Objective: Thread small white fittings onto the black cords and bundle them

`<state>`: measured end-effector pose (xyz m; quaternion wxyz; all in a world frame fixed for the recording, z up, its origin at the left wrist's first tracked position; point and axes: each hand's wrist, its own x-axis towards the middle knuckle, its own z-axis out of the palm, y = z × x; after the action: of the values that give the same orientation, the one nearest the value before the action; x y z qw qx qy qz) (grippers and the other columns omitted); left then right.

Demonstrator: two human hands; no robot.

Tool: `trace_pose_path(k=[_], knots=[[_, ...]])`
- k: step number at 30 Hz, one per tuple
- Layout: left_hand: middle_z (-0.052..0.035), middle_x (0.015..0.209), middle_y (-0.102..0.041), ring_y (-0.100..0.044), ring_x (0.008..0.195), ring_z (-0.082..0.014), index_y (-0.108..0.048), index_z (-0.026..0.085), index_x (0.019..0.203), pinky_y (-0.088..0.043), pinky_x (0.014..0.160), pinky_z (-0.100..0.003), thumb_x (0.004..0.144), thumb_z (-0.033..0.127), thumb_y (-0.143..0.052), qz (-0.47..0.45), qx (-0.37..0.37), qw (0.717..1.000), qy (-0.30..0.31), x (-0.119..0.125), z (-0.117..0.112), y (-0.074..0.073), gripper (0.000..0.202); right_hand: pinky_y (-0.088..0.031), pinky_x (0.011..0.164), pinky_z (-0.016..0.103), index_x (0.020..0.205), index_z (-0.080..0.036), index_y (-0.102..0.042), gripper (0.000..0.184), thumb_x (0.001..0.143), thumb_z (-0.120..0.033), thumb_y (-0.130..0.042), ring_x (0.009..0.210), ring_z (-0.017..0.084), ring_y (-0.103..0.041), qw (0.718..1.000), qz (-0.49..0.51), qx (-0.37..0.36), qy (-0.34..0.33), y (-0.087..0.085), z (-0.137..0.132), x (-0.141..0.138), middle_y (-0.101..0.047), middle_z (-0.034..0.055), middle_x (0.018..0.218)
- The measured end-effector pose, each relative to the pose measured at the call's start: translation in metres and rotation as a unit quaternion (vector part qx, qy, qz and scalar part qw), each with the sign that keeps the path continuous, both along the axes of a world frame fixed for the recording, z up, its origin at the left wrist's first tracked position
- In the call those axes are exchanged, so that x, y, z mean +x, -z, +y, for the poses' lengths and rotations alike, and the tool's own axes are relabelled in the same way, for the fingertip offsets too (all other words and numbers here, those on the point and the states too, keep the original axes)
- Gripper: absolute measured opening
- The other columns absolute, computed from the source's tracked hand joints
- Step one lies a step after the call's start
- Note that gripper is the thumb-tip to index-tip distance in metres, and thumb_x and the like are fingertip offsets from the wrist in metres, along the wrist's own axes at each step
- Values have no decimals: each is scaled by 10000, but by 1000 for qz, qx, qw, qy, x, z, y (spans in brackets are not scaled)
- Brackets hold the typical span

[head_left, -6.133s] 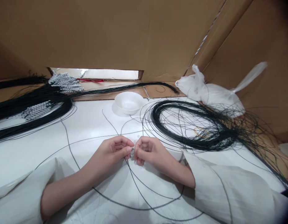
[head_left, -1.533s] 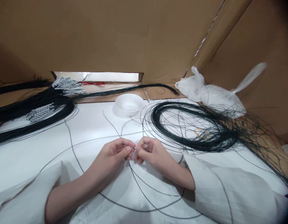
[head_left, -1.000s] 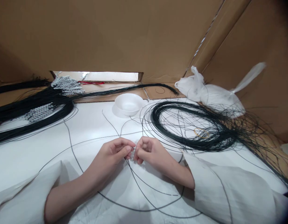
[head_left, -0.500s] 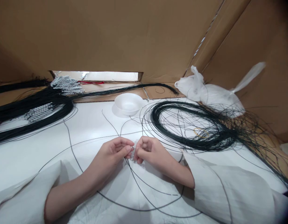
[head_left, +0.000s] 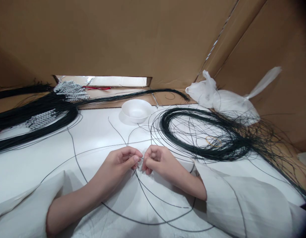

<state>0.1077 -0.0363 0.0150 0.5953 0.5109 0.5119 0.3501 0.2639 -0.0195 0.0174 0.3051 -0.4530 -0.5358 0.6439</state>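
Close together over the white table, my two hands pinch thin black cord. My left hand (head_left: 125, 158) has thumb and forefinger pressed together on it, with strands running out above and below the fingers. My right hand (head_left: 156, 159) is closed, its curled fingertips on the short piece of cord between the hands. Loose black cord (head_left: 153, 193) loops from beneath the left fingers across the table and towards the right sleeve. Whatever lies inside the fingertips is too small and hidden to make out.
A white bowl (head_left: 136, 111) stands beyond my hands. At right lies a big coil of black cord (head_left: 199, 155) beside a tied white plastic bag (head_left: 236, 104). At left are black cord bundles (head_left: 31, 105) with black-and-white braided pieces (head_left: 70, 90). Cardboard walls (head_left: 105, 39) rise behind.
Both hands stay almost where they were. The left fingertips have shifted very slightly, and a bit more of the cord shows between the hands.
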Motion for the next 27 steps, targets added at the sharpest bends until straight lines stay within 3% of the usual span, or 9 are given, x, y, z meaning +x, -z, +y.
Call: trace_pose_path(k=[27], knots=[[-12,677,-600,-510,627,-121,-631,153,846,-376,623,-244,772,288,-573,-44,-27,998,-21,0,1,3,165,-420,475,206,615,-158,-483,101,605,-58,-487,464,77,-520,1000,11,-2,8,1,0,0,-569,-21,511]])
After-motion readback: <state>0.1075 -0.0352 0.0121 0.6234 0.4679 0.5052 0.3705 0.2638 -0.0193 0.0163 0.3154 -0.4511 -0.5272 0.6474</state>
